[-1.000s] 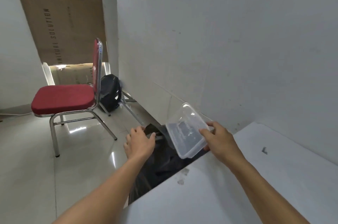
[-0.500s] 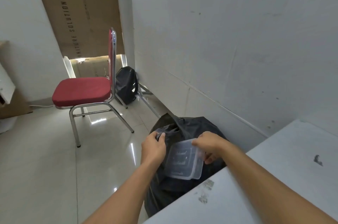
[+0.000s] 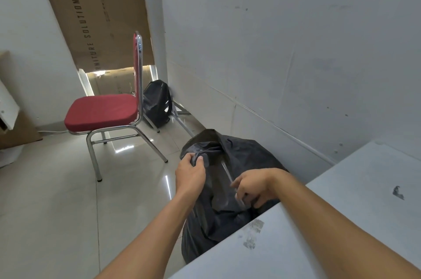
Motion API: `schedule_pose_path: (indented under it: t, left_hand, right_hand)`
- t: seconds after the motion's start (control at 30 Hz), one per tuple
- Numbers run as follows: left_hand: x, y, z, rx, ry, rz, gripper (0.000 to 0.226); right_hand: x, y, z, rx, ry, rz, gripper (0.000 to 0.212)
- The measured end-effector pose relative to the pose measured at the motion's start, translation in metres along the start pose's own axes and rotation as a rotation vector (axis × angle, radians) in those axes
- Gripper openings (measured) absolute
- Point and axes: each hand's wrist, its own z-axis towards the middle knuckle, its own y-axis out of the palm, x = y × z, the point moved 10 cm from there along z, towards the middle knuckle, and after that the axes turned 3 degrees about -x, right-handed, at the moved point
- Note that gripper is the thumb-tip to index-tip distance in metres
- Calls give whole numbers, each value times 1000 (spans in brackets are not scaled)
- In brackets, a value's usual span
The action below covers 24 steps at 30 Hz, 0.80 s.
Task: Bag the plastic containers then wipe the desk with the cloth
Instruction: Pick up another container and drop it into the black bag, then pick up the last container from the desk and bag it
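Now container [image 3: 227,173] is sunk edge-on into bag [image 3: 248,151], no longer above rim. Bag rim pinched by left hand [image 3: 190,173]; container edge gripped by right hand [image 3: 252,187]. Bench [image 3: 364,176] wipe pending.

Soft, crinkly black bag [image 3: 241,151], bunched up just beside the desk [image 3: 355,189], mouth pulled open by the left hand [image 3: 191,172]. Clear plastic container [image 3: 227,175], hard to see, tilted on its edge, partly down inside the bag, held by the right hand [image 3: 252,187]. White desk, flat, with grey scuffed spots near its edge.
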Motion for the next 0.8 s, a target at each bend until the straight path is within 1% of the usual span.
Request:
schedule_pose_path:
  t: [0.07, 0.13, 0.2, 0.23, 0.3, 0.33, 0.4, 0.5, 0.53, 0.67, 0.8]
  left_hand:
    - [0, 4, -1, -27, -9, -19, 11]
    - [1, 8, -4, -66, -31, -27, 11]
    - [1, 9, -7, -107, -74, 13, 25]
    - [0, 6, -8, -115, -96, 52, 33]
    - [5, -2, -10, -113, -123, 203, 49]
    - [8, -5, -13, -118, -132, 262, 54]
    - [18, -4, -24, -191, -126, 309, 60]
    - [45, 2, -61, -330, -64, 333, 66]
    - [56, 4, -74, -362, -28, 330, 66]
    - [95, 14, -144, -465, 139, 305, 52]
    - [100, 31, -220, -604, 185, 193, 46]
  right_hand:
    - [-8, -18, -3, 173, -79, -75, 40]
    - [-24, -40, -18, 386, -222, 0, 32]
    - [-38, -55, -46, 541, -348, 138, 28]
    - [-45, -59, -62, 586, -399, 172, 28]
    - [-52, -60, -98, 625, -461, 189, 29]
    - [-53, -58, -115, 626, -477, 189, 28]
    - [-46, -52, -149, 635, -471, 185, 26]
    - [-23, -32, -196, 627, -409, 184, 23]
    - [-14, -24, -210, 631, -387, 185, 22]
    - [26, 13, -280, 683, -308, 271, 22]
    - [62, 52, -338, 735, -281, 352, 23]
